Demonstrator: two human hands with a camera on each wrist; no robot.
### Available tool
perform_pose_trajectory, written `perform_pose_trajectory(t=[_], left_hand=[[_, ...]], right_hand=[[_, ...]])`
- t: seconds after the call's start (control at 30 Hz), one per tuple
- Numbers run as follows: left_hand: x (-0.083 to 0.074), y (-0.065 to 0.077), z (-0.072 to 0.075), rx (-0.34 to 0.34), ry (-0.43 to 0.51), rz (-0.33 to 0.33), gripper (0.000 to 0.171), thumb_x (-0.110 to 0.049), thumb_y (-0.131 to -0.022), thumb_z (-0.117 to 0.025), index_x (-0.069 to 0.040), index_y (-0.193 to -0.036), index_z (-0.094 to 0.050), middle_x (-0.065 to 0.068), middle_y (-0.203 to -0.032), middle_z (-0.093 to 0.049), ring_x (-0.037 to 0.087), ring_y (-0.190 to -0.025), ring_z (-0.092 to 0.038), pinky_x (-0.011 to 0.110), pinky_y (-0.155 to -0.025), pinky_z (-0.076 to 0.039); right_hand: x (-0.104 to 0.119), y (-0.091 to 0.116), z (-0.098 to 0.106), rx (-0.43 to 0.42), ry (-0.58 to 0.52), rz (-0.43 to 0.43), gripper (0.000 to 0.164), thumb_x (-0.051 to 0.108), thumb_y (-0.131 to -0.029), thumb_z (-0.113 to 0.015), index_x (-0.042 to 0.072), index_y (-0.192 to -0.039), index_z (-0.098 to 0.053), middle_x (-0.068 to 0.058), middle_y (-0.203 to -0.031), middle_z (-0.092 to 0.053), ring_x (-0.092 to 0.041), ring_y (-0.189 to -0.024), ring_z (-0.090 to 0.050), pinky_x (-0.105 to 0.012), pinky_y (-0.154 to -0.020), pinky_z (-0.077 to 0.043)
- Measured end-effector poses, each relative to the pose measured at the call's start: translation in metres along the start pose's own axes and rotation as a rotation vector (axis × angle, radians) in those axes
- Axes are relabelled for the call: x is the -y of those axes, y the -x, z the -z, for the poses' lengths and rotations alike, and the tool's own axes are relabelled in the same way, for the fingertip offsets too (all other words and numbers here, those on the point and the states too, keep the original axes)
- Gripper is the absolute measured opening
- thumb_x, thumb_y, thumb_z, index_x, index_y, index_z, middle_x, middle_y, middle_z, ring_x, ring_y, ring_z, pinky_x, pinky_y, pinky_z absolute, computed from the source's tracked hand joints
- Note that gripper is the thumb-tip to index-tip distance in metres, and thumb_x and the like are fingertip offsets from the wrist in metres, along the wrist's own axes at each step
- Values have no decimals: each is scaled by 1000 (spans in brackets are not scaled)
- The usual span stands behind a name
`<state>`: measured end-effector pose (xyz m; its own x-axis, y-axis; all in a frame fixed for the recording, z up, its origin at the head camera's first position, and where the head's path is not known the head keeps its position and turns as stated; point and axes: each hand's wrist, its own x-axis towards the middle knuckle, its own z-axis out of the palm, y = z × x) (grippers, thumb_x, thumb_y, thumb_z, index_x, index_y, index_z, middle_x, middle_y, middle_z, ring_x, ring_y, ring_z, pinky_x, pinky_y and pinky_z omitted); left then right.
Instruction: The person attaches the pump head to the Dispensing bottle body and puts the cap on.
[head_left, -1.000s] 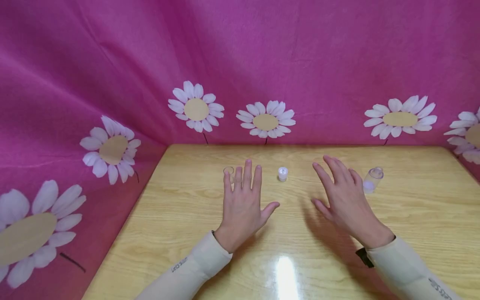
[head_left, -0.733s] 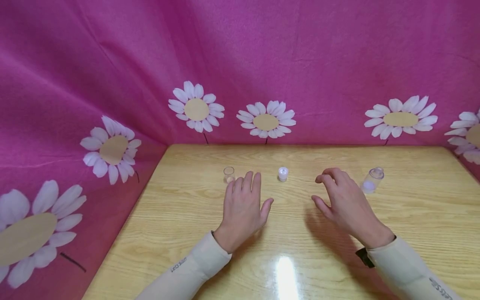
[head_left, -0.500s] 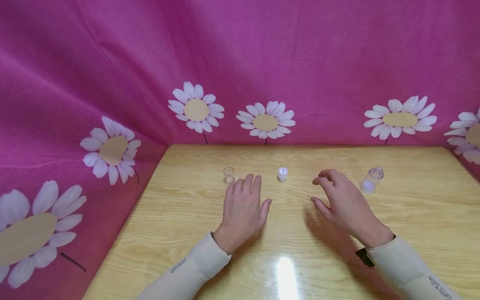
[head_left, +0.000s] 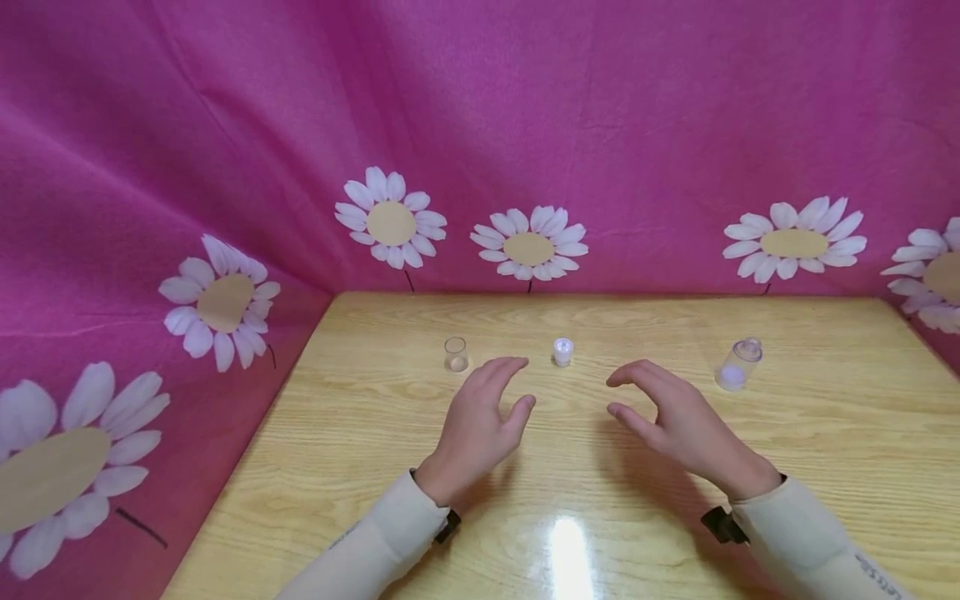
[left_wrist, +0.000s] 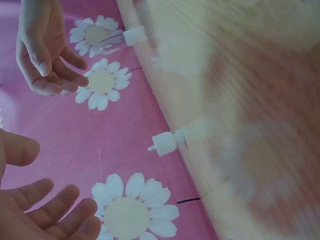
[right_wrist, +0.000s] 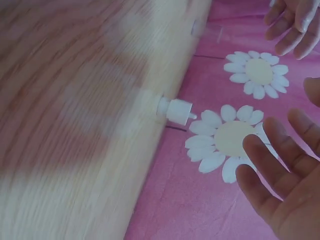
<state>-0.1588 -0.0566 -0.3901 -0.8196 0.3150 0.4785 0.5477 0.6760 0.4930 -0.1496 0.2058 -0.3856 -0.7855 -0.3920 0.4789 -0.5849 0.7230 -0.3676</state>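
Note:
My left hand (head_left: 480, 417) hovers over the table with its fingers bent loosely and nothing in its grasp. Closest to it, beyond its fingers, stands a small clear cylindrical cup (head_left: 456, 355). A small white cap-like piece (head_left: 563, 352) sits further back, between the two hands; the left wrist view shows a thin tip on the white piece (left_wrist: 165, 144). My right hand (head_left: 682, 425), likewise holding nothing, has its thumb apart from its curved fingers. Just beyond and right of it is a clear bottle-shaped container (head_left: 741, 363) with a narrower top and white at its base.
The wooden table (head_left: 360, 442) has its back edge against a pink cloth backdrop (head_left: 480, 108) printed with white daisies. A bright light reflection lies on the tabletop near the front. The cloth also runs along the left side.
Both hands have drawn back slightly and turned, thumbs toward each other. The left hand's spread fingers have bent and moved off the clear cup. The three objects have stayed in place.

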Motion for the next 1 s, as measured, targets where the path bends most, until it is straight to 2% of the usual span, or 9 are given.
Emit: perform_pose_trajectory(t=[0.07,0.2,0.33,0.5,0.8,1.0], left_hand=[[0,0,2,-7,36,18,45,-21,-92,-68,-7,-133,-59,7,-132,-64,23,-126,-60,42,-104,-50],[-1,0,2,4,61,34,45,-22,-92,-68,-7,-134,-58,6,-133,-64,22,-126,-59,41,-104,-49],[-1,1,3,1,115,49,42,-20,-93,-67,-8,-133,-59,5,-132,-63,22,-121,-61,39,-100,-52],[-4,2,4,-23,169,58,39,-18,-94,-66,-10,-131,-60,4,-130,-64,20,-117,-62,38,-96,-53],[-5,4,4,-14,179,73,39,-17,-93,-67,-10,-130,-59,5,-129,-64,25,-117,-62,40,-96,-53],[-3,5,3,-7,180,75,39,-18,-94,-67,-10,-131,-59,5,-129,-65,21,-117,-62,39,-97,-53]], right_hand=[[2,-1,0,13,-40,-16,23,13,-88,-74,16,-109,-65,3,-109,-68,-17,-103,-67,-45,-87,-54],[3,-1,0,44,-53,-24,20,14,-89,-73,17,-107,-66,4,-106,-69,-16,-102,-67,-45,-87,-55],[3,0,-2,72,-65,-28,18,13,-89,-73,17,-106,-67,4,-105,-70,-17,-101,-67,-44,-87,-56],[2,2,-2,76,-68,-14,15,11,-89,-72,17,-102,-69,6,-101,-71,-13,-95,-68,-37,-81,-56],[-4,5,2,78,-83,-14,15,10,-88,-72,19,-100,-70,5,-97,-73,-9,-89,-66,-26,-72,-52],[-6,10,3,108,-97,-23,14,10,-90,-71,19,-100,-70,5,-96,-73,-9,-89,-67,-28,-70,-52]])
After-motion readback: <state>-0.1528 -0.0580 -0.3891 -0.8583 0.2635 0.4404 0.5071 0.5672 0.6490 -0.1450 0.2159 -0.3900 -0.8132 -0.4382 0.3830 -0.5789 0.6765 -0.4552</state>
